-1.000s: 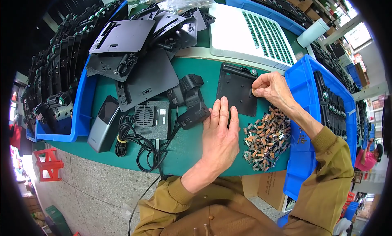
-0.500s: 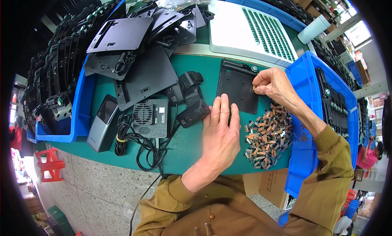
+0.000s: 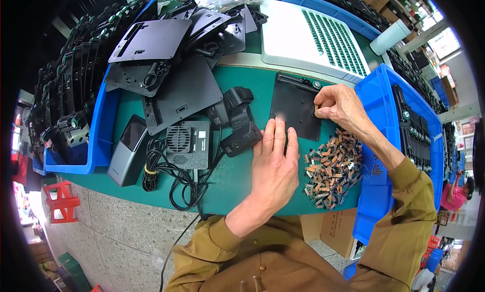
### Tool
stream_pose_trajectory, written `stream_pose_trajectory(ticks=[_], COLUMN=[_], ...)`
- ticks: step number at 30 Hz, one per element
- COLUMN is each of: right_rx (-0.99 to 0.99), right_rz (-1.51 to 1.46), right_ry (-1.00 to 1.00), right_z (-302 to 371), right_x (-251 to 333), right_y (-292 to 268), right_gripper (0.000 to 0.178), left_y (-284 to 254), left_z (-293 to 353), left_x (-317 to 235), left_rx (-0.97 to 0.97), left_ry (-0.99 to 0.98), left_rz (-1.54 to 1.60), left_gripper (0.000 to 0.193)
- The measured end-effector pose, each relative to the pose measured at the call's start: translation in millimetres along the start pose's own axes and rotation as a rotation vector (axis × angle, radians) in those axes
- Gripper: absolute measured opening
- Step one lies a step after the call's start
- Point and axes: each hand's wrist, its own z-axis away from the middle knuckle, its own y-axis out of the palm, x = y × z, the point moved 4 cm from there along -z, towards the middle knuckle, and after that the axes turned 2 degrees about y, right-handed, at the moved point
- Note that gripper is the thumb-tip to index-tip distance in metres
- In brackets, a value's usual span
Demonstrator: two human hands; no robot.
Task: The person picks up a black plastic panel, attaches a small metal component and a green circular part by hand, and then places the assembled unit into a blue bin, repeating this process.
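Note:
A flat black plastic panel (image 3: pixel 295 112) with a raised bar along its far edge lies on the green table mat. My left hand (image 3: pixel 275 160) rests flat with its fingers stretched out, the fingertips at the panel's near left edge. At the panel's right edge my right hand (image 3: pixel 339 107) is closed in a pinch, thumb and forefinger pressed together. Whatever sits between those fingertips is too small and covered to make out. Just below the right hand is a heap of small orange-and-black electronic parts with metal pins (image 3: pixel 331 170).
Left of my hands lie a black power adapter (image 3: pixel 241 139), a grey vented box (image 3: pixel 188 144), coiled cables (image 3: pixel 166 165) and a power bank (image 3: pixel 128 151). Dark panels (image 3: pixel 184 97) are stacked behind. Blue bins (image 3: pixel 376 95) flank the table; a white tray (image 3: pixel 283 34) stands at the back.
The whole view has shifted slightly. Both hands keep nearly the same pose, the right one still pinching at the panel's right edge.

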Motion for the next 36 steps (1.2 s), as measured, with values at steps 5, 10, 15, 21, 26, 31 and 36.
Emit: stream_pose_trajectory(ticks=[5, 10, 15, 21, 26, 31, 36], right_rx=[-0.078, -0.31, -0.168, -0.172, -0.303, -0.508, -0.704], right_rz=[0.025, 0.135, 0.245, 0.274, 0.446, 0.525, 0.605], right_ry=[-0.033, -0.238, -0.286, -0.371, -0.493, -0.589, -0.473], right_z=[-4, -18, -26, -38, -30, -7, 57], right_x=[2, 2, -2, -6, 0, 3, -8], right_y=[-9, -21, -4, 4, -7, -49, -136], right_gripper=[0.023, 0.033, 0.034, 0.033, 0.033, 0.036, 0.033], left_y=[0, -1, 2, 1, -5, -13, -8], left_z=[0, 1, 1, 3, 0, -4, -4], left_x=[2, 2, 0, 0, -1, -3, -3], left_rx=[0.011, 0.001, 0.0, -0.004, -0.01, -0.121, -0.135], left_ry=[-0.001, -0.004, 0.001, 0.006, 0.002, 0.02, 0.017], left_rz=[-0.014, -0.012, -0.002, 0.018, 0.081, 0.161, 0.152], left_gripper=[0.051, 0.05, 0.051, 0.054, 0.064, 0.079, 0.084])
